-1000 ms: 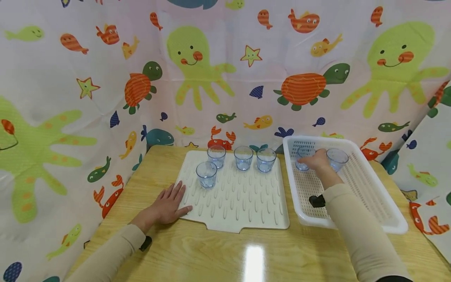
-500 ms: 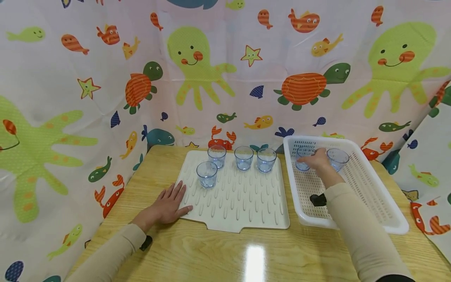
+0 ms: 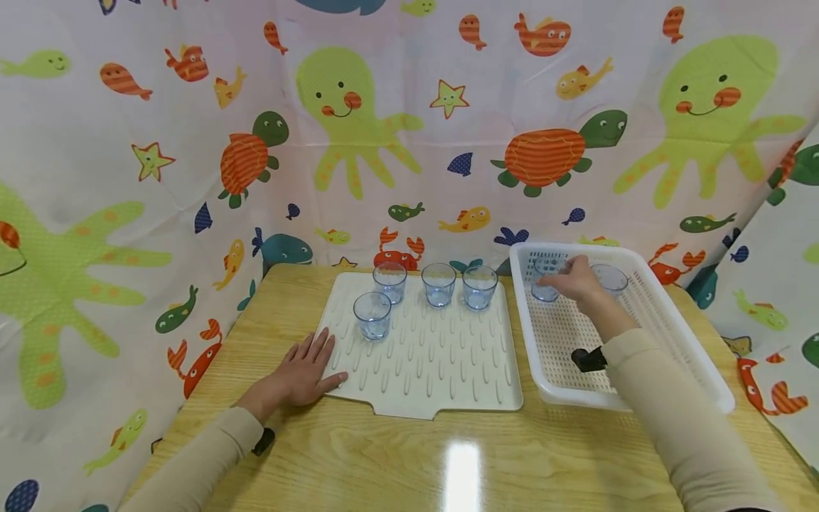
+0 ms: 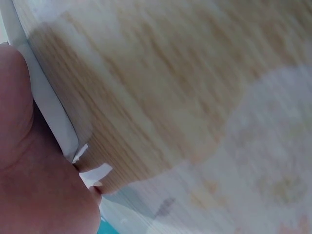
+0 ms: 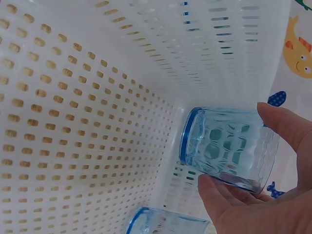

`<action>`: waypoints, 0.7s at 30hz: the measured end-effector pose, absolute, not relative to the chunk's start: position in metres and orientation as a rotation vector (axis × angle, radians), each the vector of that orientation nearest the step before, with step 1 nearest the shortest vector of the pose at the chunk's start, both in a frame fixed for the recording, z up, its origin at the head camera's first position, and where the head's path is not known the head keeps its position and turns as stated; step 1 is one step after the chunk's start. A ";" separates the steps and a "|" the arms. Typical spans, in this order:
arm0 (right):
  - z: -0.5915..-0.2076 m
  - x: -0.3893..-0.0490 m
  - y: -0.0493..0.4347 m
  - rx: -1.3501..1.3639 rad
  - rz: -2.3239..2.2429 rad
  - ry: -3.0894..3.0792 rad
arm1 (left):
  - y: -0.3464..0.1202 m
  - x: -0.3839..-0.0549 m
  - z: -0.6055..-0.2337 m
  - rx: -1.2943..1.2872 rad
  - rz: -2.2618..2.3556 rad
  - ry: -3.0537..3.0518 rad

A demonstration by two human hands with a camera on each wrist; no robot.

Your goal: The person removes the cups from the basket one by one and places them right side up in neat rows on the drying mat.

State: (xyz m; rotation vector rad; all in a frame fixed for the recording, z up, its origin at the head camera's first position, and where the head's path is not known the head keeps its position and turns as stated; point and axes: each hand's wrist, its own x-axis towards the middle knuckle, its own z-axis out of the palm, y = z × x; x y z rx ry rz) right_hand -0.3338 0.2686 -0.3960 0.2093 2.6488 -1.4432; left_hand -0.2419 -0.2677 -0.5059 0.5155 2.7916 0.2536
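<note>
My right hand (image 3: 581, 279) reaches into the white basket and holds a clear bluish glass (image 3: 546, 279) near its back left corner. In the right wrist view, thumb and fingers grip the sides of this glass (image 5: 226, 146), and its thick blue base is close over the perforated floor. A second glass (image 3: 610, 279) stands in the basket, partly behind the hand. My left hand (image 3: 299, 375) lies flat with fingers spread over the left edge of the cream draining mat (image 3: 435, 377). The left wrist view has the palm (image 4: 44, 195) beside the mat's rim.
Several similar glasses stand upright on the mat: a front one (image 3: 372, 318) at left and a back row with a middle glass (image 3: 439, 286). The basket (image 3: 537, 370) sits right of the mat on the wooden table (image 3: 358, 462). A patterned curtain (image 3: 397, 178) encloses the table.
My right hand has risen slightly with the glass, and its forearm has shifted right. The left hand stays on the mat's edge. The head view has shifted a little.
</note>
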 end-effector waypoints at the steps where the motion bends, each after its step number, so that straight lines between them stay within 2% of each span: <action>1: -0.394 -0.333 0.269 0.215 -1.434 2.653 | -0.268 -0.242 -0.506 0.514 0.254 2.789; 21: -0.355 -0.307 0.263 0.159 -1.328 2.712 | -0.268 -0.242 -0.510 0.520 0.283 2.805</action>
